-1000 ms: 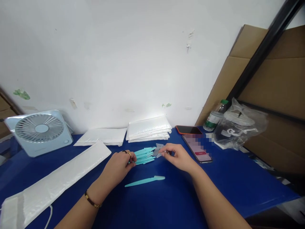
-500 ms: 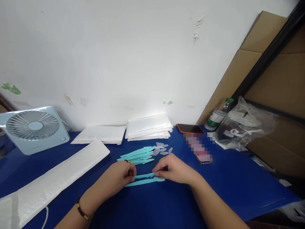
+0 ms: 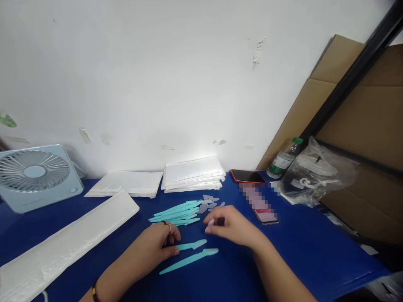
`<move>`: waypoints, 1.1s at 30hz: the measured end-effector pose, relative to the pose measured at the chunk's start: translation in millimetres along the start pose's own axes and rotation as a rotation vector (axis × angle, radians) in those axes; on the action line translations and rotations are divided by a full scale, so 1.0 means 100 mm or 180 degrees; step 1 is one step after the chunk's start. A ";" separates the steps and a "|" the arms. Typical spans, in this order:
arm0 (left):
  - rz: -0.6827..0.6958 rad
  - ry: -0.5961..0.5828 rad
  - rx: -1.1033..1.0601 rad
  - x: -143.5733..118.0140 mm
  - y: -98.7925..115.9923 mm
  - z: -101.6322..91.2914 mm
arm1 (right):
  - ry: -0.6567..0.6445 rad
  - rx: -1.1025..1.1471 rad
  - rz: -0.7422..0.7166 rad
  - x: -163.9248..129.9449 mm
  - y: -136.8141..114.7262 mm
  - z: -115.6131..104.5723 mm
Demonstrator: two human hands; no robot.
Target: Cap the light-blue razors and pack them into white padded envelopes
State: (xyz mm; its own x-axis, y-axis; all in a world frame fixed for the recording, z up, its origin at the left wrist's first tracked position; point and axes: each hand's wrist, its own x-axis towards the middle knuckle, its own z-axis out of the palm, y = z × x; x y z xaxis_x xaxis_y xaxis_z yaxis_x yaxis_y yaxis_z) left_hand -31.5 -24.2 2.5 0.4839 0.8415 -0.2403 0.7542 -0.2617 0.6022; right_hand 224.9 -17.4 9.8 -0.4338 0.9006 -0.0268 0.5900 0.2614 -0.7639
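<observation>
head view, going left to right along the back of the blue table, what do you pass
fan → flat white bag stack → taller white bag stack → phone with orange case → green-capped bottle → clear plastic bag

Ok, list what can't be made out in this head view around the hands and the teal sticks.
- Left hand: its fingers cover the handle end of the nearer teal stick, so the grip is unclear.
- Right hand: a small pale piece at its fingertips, too small to identify.
- Phone screen: pixelated, unreadable.
- Fan: cut off by the left edge.
</observation>
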 end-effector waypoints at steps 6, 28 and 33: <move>0.0246 0.0819 0.0800 0.09 -0.09 -0.03 | 0.0824 -0.1296 0.0245 0.10 0.28 -0.09; 0.0126 0.0804 -0.0358 0.04 -0.03 -0.09 | 0.1011 0.1220 0.0215 0.08 0.11 0.03; 0.0095 0.0819 -0.0580 0.04 -0.05 -0.09 | 0.1140 0.1721 0.0096 0.08 0.07 0.03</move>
State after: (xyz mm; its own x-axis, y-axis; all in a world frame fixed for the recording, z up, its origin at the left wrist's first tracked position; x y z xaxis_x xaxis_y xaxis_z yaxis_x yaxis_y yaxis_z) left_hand -37.9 -15.1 5.4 0.3587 0.9328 -0.0341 0.6382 -0.2184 0.7382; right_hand 223.6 -9.3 2.0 -0.1133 0.9893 0.0921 0.1319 0.1068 -0.9855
